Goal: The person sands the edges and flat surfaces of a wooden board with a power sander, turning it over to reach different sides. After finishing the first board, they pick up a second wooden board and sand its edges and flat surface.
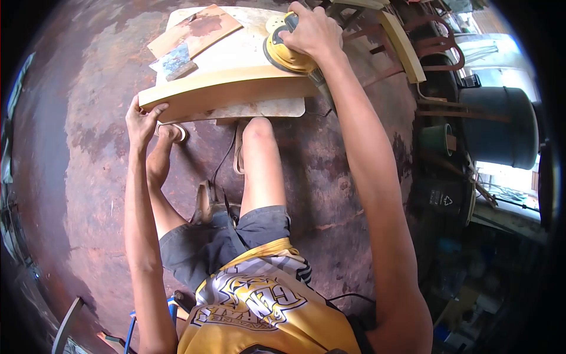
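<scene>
On my feed, the pale worktable (259,23) carries the long wooden board (236,88) on edge along its near side; my left hand (143,123) pinches the left end. Far left on the worktable lies a thin wood panel (203,30). My right hand (312,30) wraps the yellow orbital sander (285,57) at the board's right end.

At the top of the frame, the right hand (315,30) grips a yellow sander (290,58) against the long board (230,88), whose left end the left hand (145,121) holds at upper left. Beyond the board, thin wood pieces (203,32) lie on the worktable (233,47). A dark barrel (498,127) is at right.
</scene>
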The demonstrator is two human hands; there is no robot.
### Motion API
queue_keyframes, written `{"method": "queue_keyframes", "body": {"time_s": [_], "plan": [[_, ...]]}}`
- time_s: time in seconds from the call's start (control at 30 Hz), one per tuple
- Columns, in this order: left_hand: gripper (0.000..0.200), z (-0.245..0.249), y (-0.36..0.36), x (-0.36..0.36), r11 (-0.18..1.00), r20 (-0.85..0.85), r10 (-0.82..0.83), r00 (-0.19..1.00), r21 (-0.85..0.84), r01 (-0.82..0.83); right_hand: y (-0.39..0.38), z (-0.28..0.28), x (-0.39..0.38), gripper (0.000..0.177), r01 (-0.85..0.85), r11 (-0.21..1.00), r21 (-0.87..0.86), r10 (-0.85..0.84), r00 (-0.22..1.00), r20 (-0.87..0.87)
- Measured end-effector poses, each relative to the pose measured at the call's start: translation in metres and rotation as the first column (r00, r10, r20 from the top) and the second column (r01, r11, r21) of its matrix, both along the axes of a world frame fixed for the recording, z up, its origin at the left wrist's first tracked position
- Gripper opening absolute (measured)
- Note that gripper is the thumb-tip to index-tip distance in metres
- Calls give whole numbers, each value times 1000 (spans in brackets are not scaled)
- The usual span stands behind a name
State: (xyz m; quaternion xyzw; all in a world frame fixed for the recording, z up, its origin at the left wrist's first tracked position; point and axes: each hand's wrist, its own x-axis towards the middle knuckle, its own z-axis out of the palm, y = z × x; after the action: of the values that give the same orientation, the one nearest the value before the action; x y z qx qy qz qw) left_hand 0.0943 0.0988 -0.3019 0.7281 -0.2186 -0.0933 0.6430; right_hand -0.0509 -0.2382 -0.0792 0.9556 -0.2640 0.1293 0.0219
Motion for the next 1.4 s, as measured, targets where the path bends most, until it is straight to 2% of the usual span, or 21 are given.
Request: {"method": "queue_keyframes", "body": {"time_s": [0.07, 0.17, 0.3, 0.37, 0.43, 0.57, 0.63, 0.67, 0.7, 0.77, 0.8, 0.83, 0.87, 0.93, 1.0, 1.03, 1.27, 1.4], "plan": [[43, -2, -1, -1, 1000, -8, -6, 1000, -26, 5, 3, -5, 3, 54, -14, 999, -42, 16, 999, 44], [45, -2, -1, 0, 1000, 47, 13, 999, 24, -14, 13, -11, 6, 59, -76, 997, 14, 77, 997, -33], [46, 0, -1, 0, 998, 71, 23, 997, 63, -28, 11, -11, 12, 59, -50, 999, -2, 50, 999, -19], [46, -2, -1, 2, 1000, 2, -16, 1000, -24, 16, 13, -14, 8, 58, -49, 998, -36, 48, 999, -19], [46, -4, 0, 5, 1000, 21, -12, 1000, -19, 13, 11, -12, 6, 58, -51, 996, -71, 49, 998, -27], [45, 0, 0, 0, 999, 46, -4, 999, 41, 2, -11, -11, -5, 55, -7, 998, -65, 5, 999, -32], [45, -5, 0, 4, 999, 8, -20, 1000, -30, 20, -33, -10, -8, 55, 66, 995, -78, -71, 995, -65], [44, -3, -1, 4, 1000, 14, -14, 1000, -6, 14, -42, -7, -11, 56, 109, 993, -46, -113, 989, -95], [43, -1, 1, 2, 1000, 19, -11, 1000, 18, 11, -52, -9, -18, 56, 110, 993, -48, -113, 990, -84], [46, -8, 0, 3, 998, -27, -9, 1000, -66, 7, -76, -11, -29, 56, 161, 984, -80, -165, 985, -54], [47, -4, -1, 3, 1000, 32, 19, 999, 5, -19, -84, -5, -32, 60, 190, 981, -30, -192, 978, -86], [48, -11, -2, 4, 999, 28, -6, 1000, -51, 7, -90, -1, -40, 64, 221, 975, 22, -216, 969, -120], [48, -9, -1, 2, 995, 26, -36, 999, -87, 38, -94, -1, -48, 63, 240, 970, 28, -235, 964, -125], [48, -6, -2, 0, 997, 3, -5, 1000, -76, 5, -104, 10, -49, 61, 265, 963, 47, -258, 958, -121], [48, -6, -1, -2, 1000, 11, 18, 1000, 9, -18, -105, 13, -55, 59, 292, 954, 72, -280, 949, -143], [48, -5, -2, -2, 1000, -11, 12, 1000, -21, -12, -105, 13, -58, 58, 303, 950, 79, -289, 946, -148], [44, -4, -7, -3, 999, -33, 12, 999, -51, -13, -63, 17, -43, 57, 232, 966, 114, -215, 966, -142], [43, 5, -5, -7, 999, -17, 28, 999, -32, -29, -28, 7, -23, 62, 106, 989, 105, -93, 987, -128]]}}
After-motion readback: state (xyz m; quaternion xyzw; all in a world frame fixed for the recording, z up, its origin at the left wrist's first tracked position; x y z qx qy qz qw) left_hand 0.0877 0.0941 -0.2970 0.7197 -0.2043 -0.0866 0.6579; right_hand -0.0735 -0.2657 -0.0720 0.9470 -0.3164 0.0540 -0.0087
